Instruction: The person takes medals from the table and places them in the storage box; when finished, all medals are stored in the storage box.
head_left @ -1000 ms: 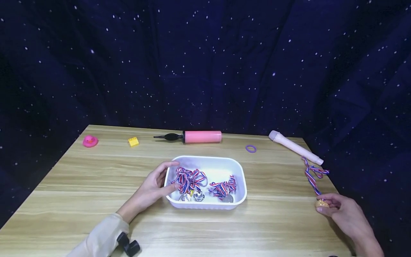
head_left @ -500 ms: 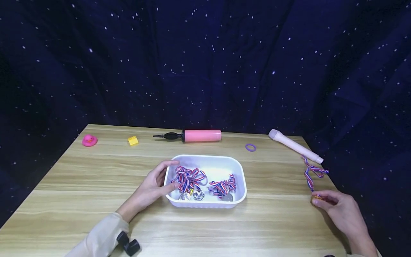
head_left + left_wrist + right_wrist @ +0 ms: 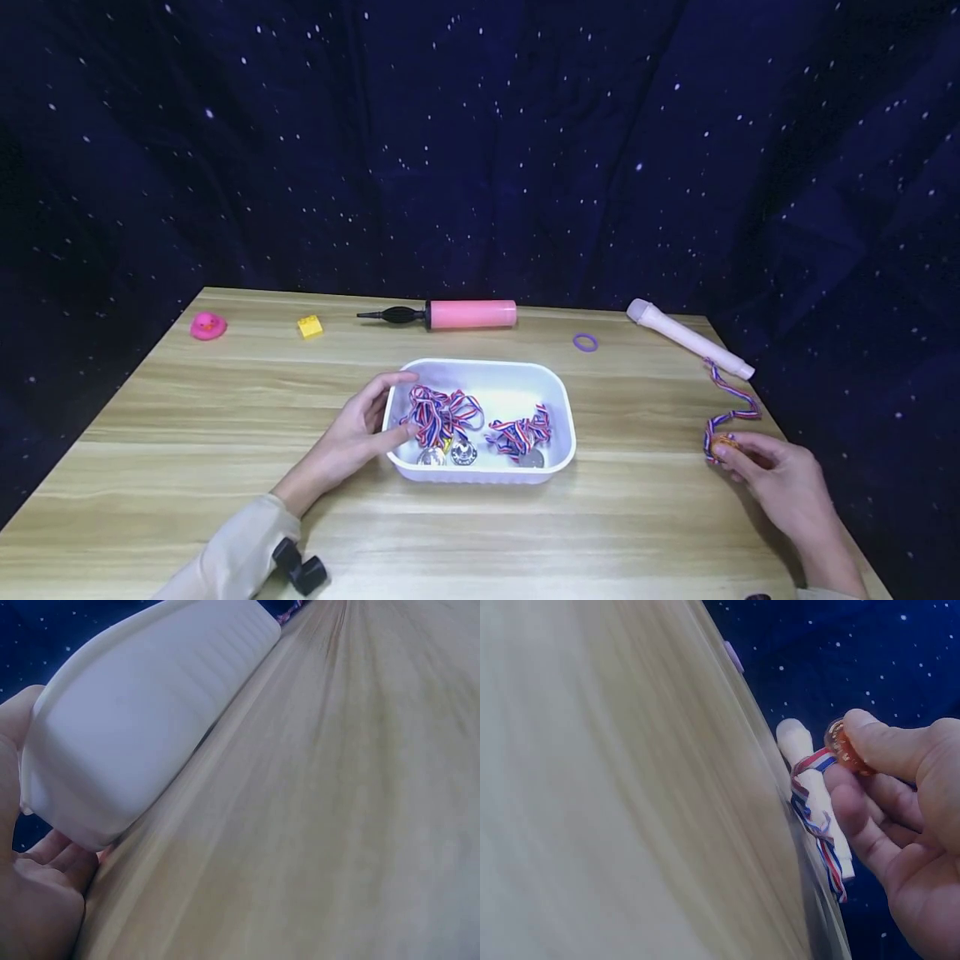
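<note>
My left hand [image 3: 348, 442] grips the left end of a white plastic tub [image 3: 483, 476], its thumb over the rim. In the left wrist view the fingers reach round the tub's wall [image 3: 142, 712]. Inside lie tangled striped ribbons [image 3: 431, 412] and silver medals [image 3: 463, 452], with a bit of gold showing among them. At the table's right side my right hand [image 3: 783, 483] pinches a gold-coloured medal [image 3: 846, 752] between thumb and fingers. From it a red, white and blue ribbon [image 3: 742, 413] trails back across the wood to the toy microphone.
Along the back of the table [image 3: 187, 400] lie a pink rubber duck [image 3: 207, 326], a yellow toy brick [image 3: 310, 326], a pink balloon pump [image 3: 472, 314], a purple ring [image 3: 585, 342] and a pale toy microphone [image 3: 690, 337]. A dark starry curtain [image 3: 480, 150] hangs behind.
My right hand has moved left and slightly away from me with the medal, and its ribbon has bunched into a curve. The left hand stays on the tub.
</note>
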